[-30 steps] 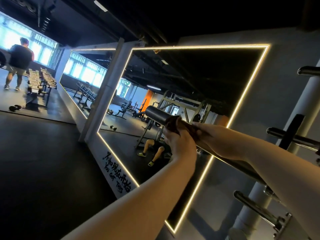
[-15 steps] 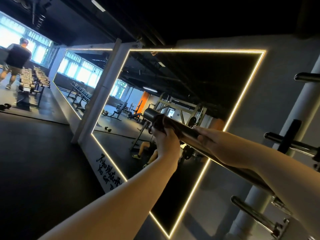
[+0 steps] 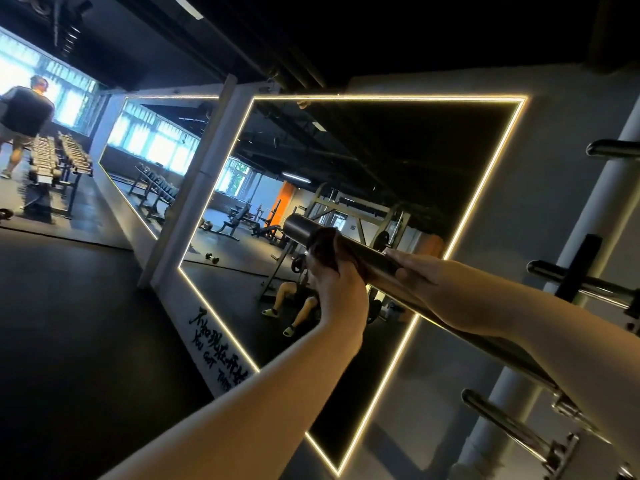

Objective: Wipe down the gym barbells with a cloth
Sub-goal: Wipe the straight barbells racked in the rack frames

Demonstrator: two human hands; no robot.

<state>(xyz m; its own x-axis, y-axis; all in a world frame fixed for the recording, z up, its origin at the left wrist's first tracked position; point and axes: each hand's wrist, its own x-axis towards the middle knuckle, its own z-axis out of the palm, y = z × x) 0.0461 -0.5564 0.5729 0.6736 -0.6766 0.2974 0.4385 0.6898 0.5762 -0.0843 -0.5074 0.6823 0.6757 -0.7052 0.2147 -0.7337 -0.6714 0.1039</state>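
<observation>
Cloth [image 3: 323,249] lies wrapped round the barbell [image 3: 365,253] near its far left end, before the lit mirror [image 3: 398,161], and our left hand [image 3: 337,289] clamps it there. Our right hand [image 3: 427,282] grips the bare bar just right of it.

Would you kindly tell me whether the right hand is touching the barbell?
Touching. The head view shows the right hand wrapped on the barbell, fingers lying over its top and thumb beneath it.
</observation>
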